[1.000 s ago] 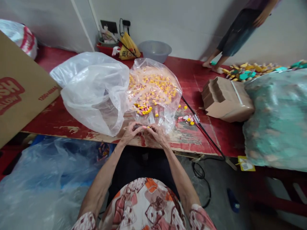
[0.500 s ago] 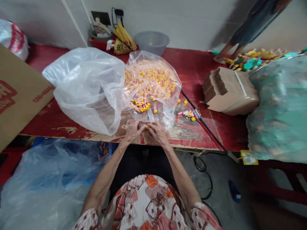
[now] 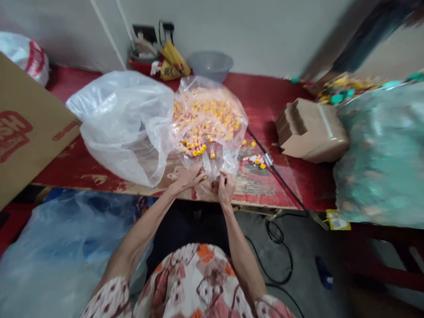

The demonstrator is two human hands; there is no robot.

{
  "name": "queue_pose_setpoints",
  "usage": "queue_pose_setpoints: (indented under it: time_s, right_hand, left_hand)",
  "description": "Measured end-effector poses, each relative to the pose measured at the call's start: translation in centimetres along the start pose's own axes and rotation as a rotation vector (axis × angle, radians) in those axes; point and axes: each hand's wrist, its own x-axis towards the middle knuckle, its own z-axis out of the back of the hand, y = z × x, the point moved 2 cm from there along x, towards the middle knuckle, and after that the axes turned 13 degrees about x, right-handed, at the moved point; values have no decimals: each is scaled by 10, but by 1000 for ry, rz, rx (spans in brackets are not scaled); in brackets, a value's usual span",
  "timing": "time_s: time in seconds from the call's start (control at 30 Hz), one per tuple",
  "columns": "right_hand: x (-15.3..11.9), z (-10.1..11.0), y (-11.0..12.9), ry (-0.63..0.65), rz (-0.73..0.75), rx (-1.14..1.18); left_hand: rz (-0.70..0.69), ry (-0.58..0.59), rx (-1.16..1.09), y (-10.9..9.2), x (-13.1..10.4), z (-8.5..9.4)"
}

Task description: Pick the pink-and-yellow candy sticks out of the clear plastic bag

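Note:
At the front edge of the table, my left hand [image 3: 192, 176] has its fingers bent together, with a small yellow-capped tube [image 3: 205, 177] at the fingertips. My right hand [image 3: 227, 186] is a short way to the right, fingers curled in by the loose edge of the clear bag; what they pinch is too small and blurred to make out. Just beyond both hands lies this clear plastic bag [image 3: 243, 115], full of small pink tubes with yellow caps [image 3: 198, 149]. A larger translucent bag [image 3: 122, 106] stands open to its left.
Several loose caps and tubes [image 3: 258, 161] lie right of the bag, beside a black cable [image 3: 285, 181]. Farther right are bundled cardboard [image 3: 311, 130] and a big green-tinted sack [image 3: 380, 163]. A carton [image 3: 33, 132] is at left, a grey basin [image 3: 211, 64] behind. Another person stands back right.
My hands, together around a small yellow-capped tube before, have come apart. The right has moved right, toward the bag's edge. The view has shifted slightly.

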Motion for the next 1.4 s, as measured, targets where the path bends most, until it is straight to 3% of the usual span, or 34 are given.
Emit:
queue_pose_setpoints:
  time_s: [0.23,0.47,0.57,0.7,0.8,0.87,0.97,1.03,1.1,1.23,1.4]
  right_hand:
    - [4,-13,-6,44,78,21]
    - [6,-14,-3,48,96,1]
    - [5,-14,-3,45,106,-5]
    - [3,-15,-4,43,127,-4]
    - [3,-16,-4,41,132,-1]
    - [3,-16,-3,44,127,4]
    - [4,-15,0,35,116,11]
    - [3,-14,1,29,112,9]
    - [3,-13,1,25,116,1]
    - [1,-13,-3,10,152,-10]
    - [2,-14,-6,20,205,-38]
  left_hand:
    - [-43,-332,-114,1,-9,-8]
    - [19,-649,-50,-7,-8,48]
    - [20,-742,-5,-2,-12,48]
    - [4,-725,69,6,-16,6]
    - [11,-628,49,11,-10,-22]
    - [55,-521,34,13,-3,-25]
    - [142,-421,40,12,5,-15]
    - [166,-456,37,11,4,-8]
    - [152,-572,33,10,-2,-9]
    - [44,-770,32,10,-9,-26]
    - [-48,-749,20,15,0,-30]
